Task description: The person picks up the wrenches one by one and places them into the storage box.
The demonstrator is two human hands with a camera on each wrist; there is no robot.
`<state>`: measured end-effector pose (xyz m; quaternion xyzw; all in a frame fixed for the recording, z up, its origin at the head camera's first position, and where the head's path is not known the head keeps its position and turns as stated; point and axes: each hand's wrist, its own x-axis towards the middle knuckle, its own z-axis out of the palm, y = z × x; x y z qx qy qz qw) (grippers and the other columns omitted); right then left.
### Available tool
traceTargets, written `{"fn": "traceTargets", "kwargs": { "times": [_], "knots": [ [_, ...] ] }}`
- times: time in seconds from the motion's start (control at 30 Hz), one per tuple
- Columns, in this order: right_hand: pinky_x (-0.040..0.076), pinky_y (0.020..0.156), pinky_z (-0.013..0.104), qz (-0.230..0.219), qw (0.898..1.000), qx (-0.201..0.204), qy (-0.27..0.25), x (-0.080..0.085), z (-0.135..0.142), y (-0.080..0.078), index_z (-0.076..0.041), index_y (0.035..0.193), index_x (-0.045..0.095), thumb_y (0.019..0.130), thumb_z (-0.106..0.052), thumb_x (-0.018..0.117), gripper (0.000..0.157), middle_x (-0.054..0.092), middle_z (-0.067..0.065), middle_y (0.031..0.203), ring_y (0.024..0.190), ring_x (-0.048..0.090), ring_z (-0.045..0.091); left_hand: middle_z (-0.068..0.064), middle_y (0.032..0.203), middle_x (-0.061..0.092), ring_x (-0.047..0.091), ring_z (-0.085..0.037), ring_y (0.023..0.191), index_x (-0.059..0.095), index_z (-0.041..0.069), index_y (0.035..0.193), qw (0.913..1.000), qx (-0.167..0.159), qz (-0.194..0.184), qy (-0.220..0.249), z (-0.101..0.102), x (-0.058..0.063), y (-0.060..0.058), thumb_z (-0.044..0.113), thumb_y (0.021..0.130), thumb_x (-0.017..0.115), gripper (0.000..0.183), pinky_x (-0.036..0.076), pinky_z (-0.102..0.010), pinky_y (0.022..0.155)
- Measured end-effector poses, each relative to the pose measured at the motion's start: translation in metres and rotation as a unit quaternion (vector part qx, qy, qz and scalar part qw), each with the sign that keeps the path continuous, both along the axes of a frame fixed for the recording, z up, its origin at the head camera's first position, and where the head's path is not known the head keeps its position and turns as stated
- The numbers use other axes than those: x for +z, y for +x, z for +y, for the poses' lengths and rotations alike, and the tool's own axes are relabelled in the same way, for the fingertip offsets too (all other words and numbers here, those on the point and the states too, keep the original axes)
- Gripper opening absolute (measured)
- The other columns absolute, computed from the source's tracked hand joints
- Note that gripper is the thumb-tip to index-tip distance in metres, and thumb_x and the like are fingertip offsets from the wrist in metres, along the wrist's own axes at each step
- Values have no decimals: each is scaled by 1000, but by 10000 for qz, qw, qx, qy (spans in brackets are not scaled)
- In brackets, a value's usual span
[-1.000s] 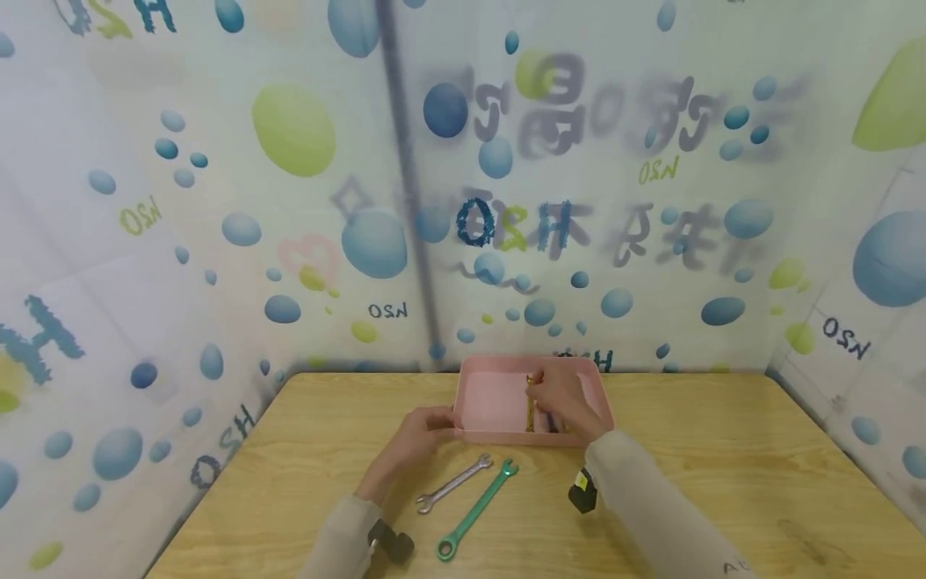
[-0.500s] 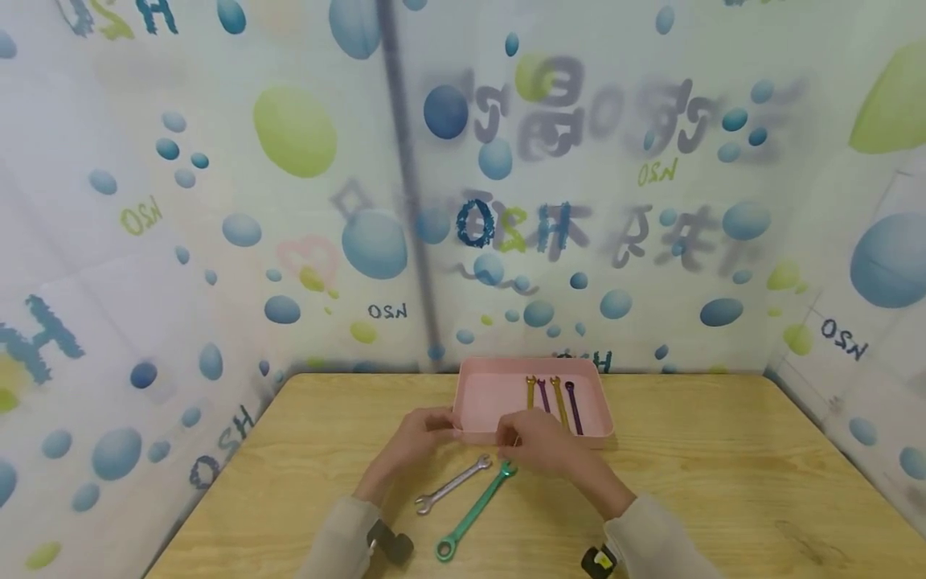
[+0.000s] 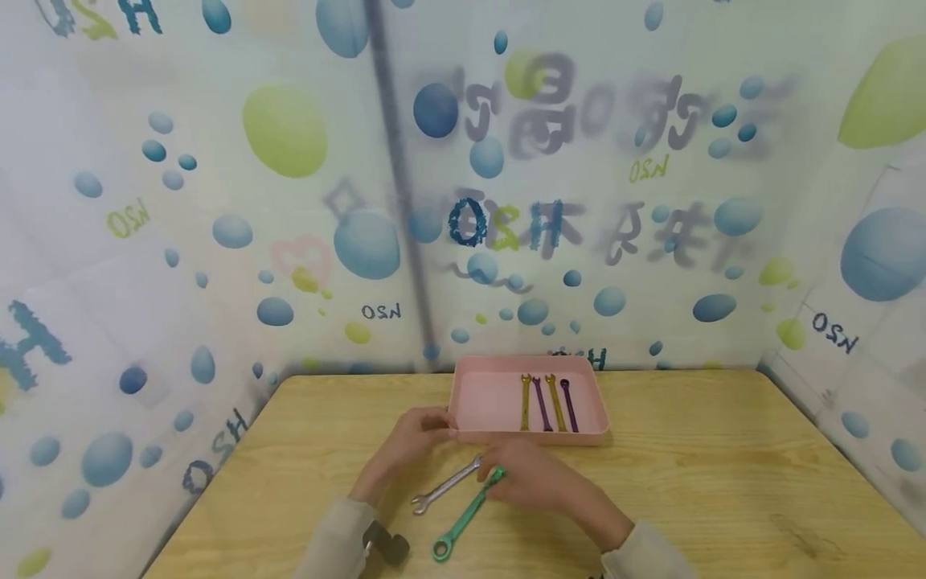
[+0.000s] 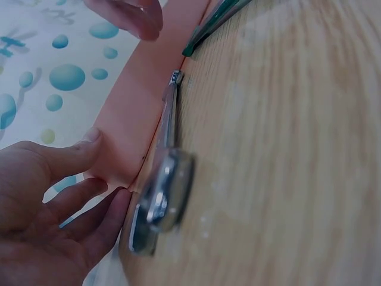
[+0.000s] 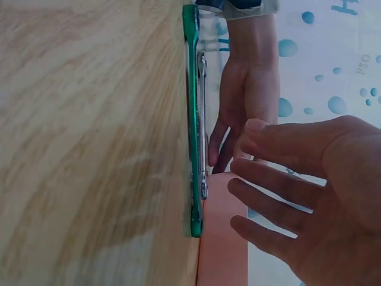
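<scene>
My left hand point(image 3: 415, 438) is at the front left corner of the pink tray point(image 3: 499, 438). Its thumb lies against the tray's front wall in the left wrist view, and the fingers bend round the corner. My right hand point(image 3: 531, 478) hovers over the far end of the green wrench point(image 3: 466, 519). From the right wrist view its fingers point(image 5: 277, 179) are spread and apart from that wrench, holding nothing. A silver open-end wrench point(image 3: 444, 486) lies left of the green one, on the table before the tray.
Inside the tray, towards its right side, two gold wrenches point(image 3: 525, 402) and two purple wrenches point(image 3: 542, 404) lie side by side. The wooden table point(image 3: 694, 466) meets patterned curtain-like walls point(image 3: 615, 201) at the back and sides.
My right hand has come out of the tray towards me and to the left, over the green wrench's end. Several wrenches in the tray are uncovered. The left hand stays at the corner.
</scene>
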<state>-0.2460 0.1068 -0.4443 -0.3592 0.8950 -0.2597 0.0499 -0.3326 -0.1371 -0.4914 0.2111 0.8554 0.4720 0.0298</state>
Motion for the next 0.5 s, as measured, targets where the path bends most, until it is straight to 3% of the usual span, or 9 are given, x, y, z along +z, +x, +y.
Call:
{"fn": "traceTargets", "kwargs": {
  "times": [0.1,0.33,0.5],
  "knots": [
    [54,91,25,-35,9994,163,300,-3,-2,2,-14,110,78,89,-11,76,21,73,-9,109,102,64,5,-6,117,77,67,-24,117,77,13,98,10000,-3,33,-9,-1,-1,0,12,94,74,4,50,-35,99],
    [49,110,36,34,9953,293,927,-9,-4,9,-16,118,76,92,-14,72,27,70,-3,127,127,61,16,-9,115,77,69,-26,114,77,11,98,9999,26,140,-1,-1,1,1,13,94,75,5,51,-29,94],
    [55,99,34,247,9962,17,841,-15,-2,7,-16,108,78,89,-4,70,24,72,-5,114,109,66,12,-10,117,77,69,-27,116,77,11,99,9999,-29,121,64,-1,0,1,14,94,75,6,52,-30,95]
  ]
}}
